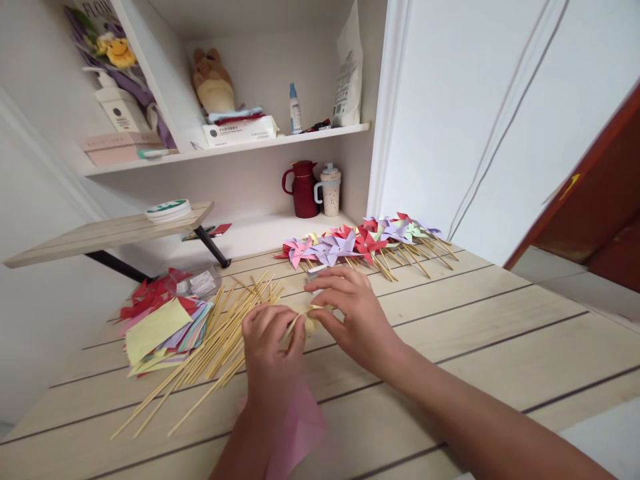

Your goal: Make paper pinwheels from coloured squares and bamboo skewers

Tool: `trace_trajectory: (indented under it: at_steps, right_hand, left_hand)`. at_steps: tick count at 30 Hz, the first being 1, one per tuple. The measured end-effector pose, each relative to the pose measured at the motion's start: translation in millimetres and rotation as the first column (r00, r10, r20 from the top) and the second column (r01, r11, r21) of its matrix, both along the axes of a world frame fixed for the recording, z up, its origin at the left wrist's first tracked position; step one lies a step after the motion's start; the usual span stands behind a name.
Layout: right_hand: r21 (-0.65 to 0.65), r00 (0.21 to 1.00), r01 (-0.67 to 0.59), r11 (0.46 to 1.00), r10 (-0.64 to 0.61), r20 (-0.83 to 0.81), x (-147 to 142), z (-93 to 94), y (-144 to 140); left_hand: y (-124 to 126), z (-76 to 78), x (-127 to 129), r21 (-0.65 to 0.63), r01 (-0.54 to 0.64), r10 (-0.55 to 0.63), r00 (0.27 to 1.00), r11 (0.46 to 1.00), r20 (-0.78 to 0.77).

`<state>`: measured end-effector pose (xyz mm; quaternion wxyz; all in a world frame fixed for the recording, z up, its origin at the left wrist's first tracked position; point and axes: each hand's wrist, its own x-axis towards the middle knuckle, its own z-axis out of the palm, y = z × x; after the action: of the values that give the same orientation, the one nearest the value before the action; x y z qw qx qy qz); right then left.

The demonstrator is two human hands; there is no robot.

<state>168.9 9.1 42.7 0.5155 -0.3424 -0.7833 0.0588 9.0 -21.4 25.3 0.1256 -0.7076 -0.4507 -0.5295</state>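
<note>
Between my hands is a small pale yellow piece (311, 327) that looks like folded paper; the fingers hide much of it. My left hand (270, 347) pinches its left side between thumb and fingers. On the right side, my right hand (353, 313) grips its edge with the thumb and a finger, the other fingers raised. A pink paper sheet (303, 427) lies under my left wrist. Left of my left hand, thin wooden sticks (215, 347) are spread in a loose pile.
Coloured paper squares (157, 330) and red paper pieces (150, 297) lie at left, near a clear container (200, 283). Finished paper pinwheels (335, 248) on sticks line the back. A raised wooden stand (110, 233), dark red jug (304, 190) and cup (331, 190) stand behind.
</note>
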Motion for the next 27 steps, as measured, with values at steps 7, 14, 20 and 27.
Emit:
trace_trajectory:
  at_steps: [7,14,20,27]
  right_hand:
    - [-0.55,0.88,-0.32,0.771,0.027,-0.475,3.8,4.1,5.5]
    - [-0.572,0.822,-0.423,0.703,0.031,-0.568,-3.1,-4.2,8.2]
    - [-0.575,0.839,-0.437,0.692,0.084,-0.537,-6.8,-6.5,3.4]
    - [-0.612,0.823,-0.471,0.636,0.066,-0.565,-6.0,-7.3,2.2]
  left_hand:
    - [0.6,3.8,-4.2,-0.306,0.311,-0.004,0.708,0.9,0.706]
    - [-1.6,8.7,4.5,-0.351,0.615,0.038,0.462,0.706,0.886]
    - [-0.3,5.2,3.0,-0.401,0.598,0.114,0.459,0.694,0.881]
    - [-6.4,17.8,4.7,-0.389,0.622,0.121,0.429,0.679,0.895]
